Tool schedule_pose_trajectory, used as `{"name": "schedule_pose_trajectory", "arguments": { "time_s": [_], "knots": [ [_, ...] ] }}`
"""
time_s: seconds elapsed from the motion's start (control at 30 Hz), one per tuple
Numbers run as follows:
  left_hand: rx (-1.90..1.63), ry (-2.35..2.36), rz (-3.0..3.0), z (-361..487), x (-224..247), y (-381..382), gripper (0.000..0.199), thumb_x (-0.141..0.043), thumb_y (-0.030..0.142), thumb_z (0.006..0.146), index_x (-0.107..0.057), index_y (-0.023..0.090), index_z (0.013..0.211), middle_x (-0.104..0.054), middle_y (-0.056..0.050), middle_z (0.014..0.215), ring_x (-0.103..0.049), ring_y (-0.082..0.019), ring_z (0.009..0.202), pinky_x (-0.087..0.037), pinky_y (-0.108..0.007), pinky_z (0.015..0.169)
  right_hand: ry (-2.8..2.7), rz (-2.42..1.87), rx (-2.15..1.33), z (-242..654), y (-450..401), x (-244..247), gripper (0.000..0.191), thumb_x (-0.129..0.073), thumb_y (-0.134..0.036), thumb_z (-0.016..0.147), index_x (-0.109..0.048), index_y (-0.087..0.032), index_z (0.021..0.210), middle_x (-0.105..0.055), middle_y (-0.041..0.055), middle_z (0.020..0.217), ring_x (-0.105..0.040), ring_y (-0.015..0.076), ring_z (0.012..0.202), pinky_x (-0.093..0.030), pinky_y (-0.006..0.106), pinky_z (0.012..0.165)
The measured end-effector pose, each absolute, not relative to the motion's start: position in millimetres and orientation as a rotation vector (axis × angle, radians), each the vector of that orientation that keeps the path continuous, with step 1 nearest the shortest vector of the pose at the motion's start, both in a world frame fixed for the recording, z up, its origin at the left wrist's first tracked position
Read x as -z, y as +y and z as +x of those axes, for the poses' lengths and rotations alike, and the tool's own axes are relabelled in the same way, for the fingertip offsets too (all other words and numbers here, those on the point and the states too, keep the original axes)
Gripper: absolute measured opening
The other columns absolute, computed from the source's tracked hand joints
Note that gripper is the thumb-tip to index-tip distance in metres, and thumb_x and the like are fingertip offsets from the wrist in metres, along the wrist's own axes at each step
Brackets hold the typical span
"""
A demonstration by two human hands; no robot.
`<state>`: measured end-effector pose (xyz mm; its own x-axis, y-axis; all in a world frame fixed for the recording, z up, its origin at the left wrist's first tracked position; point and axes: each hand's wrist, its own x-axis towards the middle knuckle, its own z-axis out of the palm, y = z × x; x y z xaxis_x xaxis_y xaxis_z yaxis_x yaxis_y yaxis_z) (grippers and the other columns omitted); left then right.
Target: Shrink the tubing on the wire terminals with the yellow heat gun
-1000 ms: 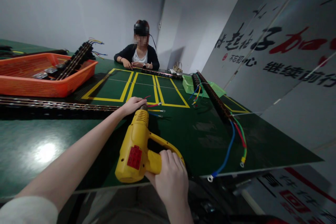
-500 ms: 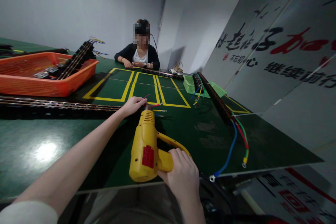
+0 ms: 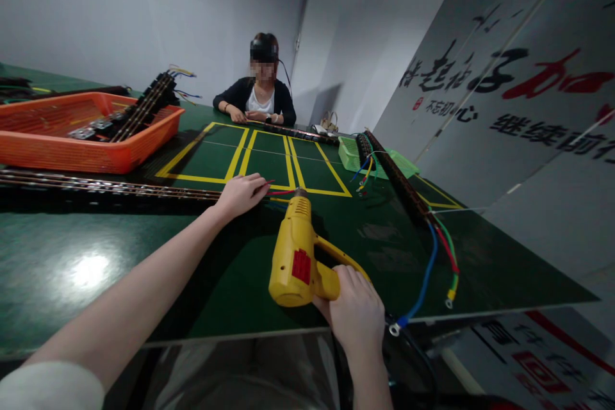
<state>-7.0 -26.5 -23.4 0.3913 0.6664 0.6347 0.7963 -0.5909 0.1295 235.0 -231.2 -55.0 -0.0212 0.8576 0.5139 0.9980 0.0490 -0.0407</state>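
Note:
My right hand (image 3: 358,304) is wrapped round the handle of a yellow heat gun (image 3: 294,256), held above the table with its nozzle pointing away from me. The metal nozzle tip is at the outer end of a red wire (image 3: 282,192) and covers the lug end. My left hand (image 3: 243,196) is closed, its fingertips pinching the red wire near the end of a long black strip with metal bars (image 3: 120,192). Below the red wire a yellow wire (image 3: 278,200) shows in part. The strip's end lies hidden under my left hand.
An orange basket (image 3: 96,155) with strip parts stands at the left. Across the green table (image 3: 230,288) sits a person (image 3: 262,99). A green basket (image 3: 348,152) and another long strip (image 3: 398,173) with lugged wires (image 3: 426,275) lie at the right.
My right hand has moved the heat gun to the right and slightly away, so its nozzle went from beside my left fingertips to the wire ends. My left hand stays at the wires.

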Motion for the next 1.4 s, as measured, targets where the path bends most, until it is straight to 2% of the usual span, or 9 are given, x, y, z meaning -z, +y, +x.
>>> {"name": "schedule_pose_trajectory", "arguments": {
  "time_s": [0.17, 0.33, 0.43, 0.57, 0.7, 0.9, 1.07, 1.4],
  "knots": [
    [0.879, -1.269, -2.388, -22, 19, -25, 0.038, -0.035, 0.038, 0.092, -0.062, 0.018, 0.075, -0.064, -0.004, 0.085, -0.059, -0.016, 0.073, -0.037, -0.026, 0.065, -1.936, -1.873, 0.485, 234, -232, 54, 0.038, -0.067, -0.050, 0.074, -0.051, -0.019, 0.090, -0.059, 0.0030, 0.085, -0.055, 0.0212, 0.084, -0.037, 0.031, 0.074],
    [1.000, -1.487, -2.427, -24, 23, -24, 0.026, -0.041, 0.036, 0.087, -0.060, 0.019, 0.080, -0.065, -0.003, 0.084, -0.058, -0.016, 0.069, -0.036, -0.025, 0.060, -1.926, -1.882, 0.510, 227, -235, 52, 0.037, -0.065, -0.050, 0.076, -0.051, -0.019, 0.089, -0.058, 0.0034, 0.083, -0.054, 0.0217, 0.083, -0.036, 0.032, 0.074],
    [1.024, -1.585, -2.478, -22, 23, -24, 0.022, -0.042, 0.034, 0.085, -0.057, 0.020, 0.079, -0.064, -0.003, 0.078, -0.057, -0.016, 0.066, -0.035, -0.025, 0.059, -1.928, -1.881, 0.511, 218, -237, 52, 0.036, -0.068, -0.047, 0.074, -0.050, -0.020, 0.088, -0.057, 0.0025, 0.082, -0.054, 0.0211, 0.082, -0.036, 0.031, 0.074],
    [1.011, -1.639, -2.540, -21, 22, -22, 0.024, -0.040, 0.034, 0.085, -0.056, 0.019, 0.073, -0.059, -0.002, 0.065, -0.053, -0.017, 0.060, -0.033, -0.026, 0.057, -1.950, -1.841, 0.478, 201, -241, 55, 0.046, -0.077, -0.045, 0.063, -0.050, -0.020, 0.091, -0.057, 0.0012, 0.084, -0.053, 0.0213, 0.083, -0.035, 0.031, 0.075],
    [1.122, -1.609, -2.631, -24, 22, -20, 0.028, -0.039, 0.036, 0.085, -0.056, 0.019, 0.072, -0.053, 0.000, 0.057, -0.048, -0.015, 0.054, -0.031, -0.026, 0.055, -1.945, -1.751, 0.483, 188, -243, 60, 0.048, -0.078, -0.044, 0.059, -0.050, -0.021, 0.090, -0.056, 0.0001, 0.081, -0.052, 0.0205, 0.080, -0.034, 0.031, 0.074],
    [1.157, -1.607, -2.667, -26, 22, -19, 0.034, -0.037, 0.041, 0.085, -0.059, 0.018, 0.073, -0.051, 0.000, 0.055, -0.046, -0.015, 0.052, -0.029, -0.026, 0.054, -1.981, -1.717, 0.446, 183, -246, 59, 0.042, -0.074, -0.047, 0.066, -0.051, -0.021, 0.090, -0.058, 0.0017, 0.083, -0.052, 0.0202, 0.080, -0.033, 0.030, 0.074],
    [1.149, -1.635, -2.668, -29, 25, -15, 0.036, -0.036, 0.043, 0.086, -0.059, 0.017, 0.073, -0.056, -0.001, 0.059, -0.050, -0.016, 0.057, -0.032, -0.026, 0.056, -1.997, -1.705, 0.420, 188, -245, 57, 0.038, -0.069, -0.049, 0.070, -0.051, -0.021, 0.089, -0.057, 0.0020, 0.081, -0.052, 0.0209, 0.080, -0.034, 0.032, 0.074],
    [1.132, -1.678, -2.655, -31, 26, -7, 0.036, -0.033, 0.041, 0.083, -0.050, 0.019, 0.060, -0.053, -0.002, 0.057, -0.050, -0.017, 0.059, -0.032, -0.027, 0.056, -2.010, -1.730, 0.431, 203, -238, 57, 0.036, -0.063, -0.051, 0.076, -0.052, -0.020, 0.091, -0.057, 0.0031, 0.082, -0.052, 0.0208, 0.081, -0.036, 0.032, 0.074]
  ]
}}
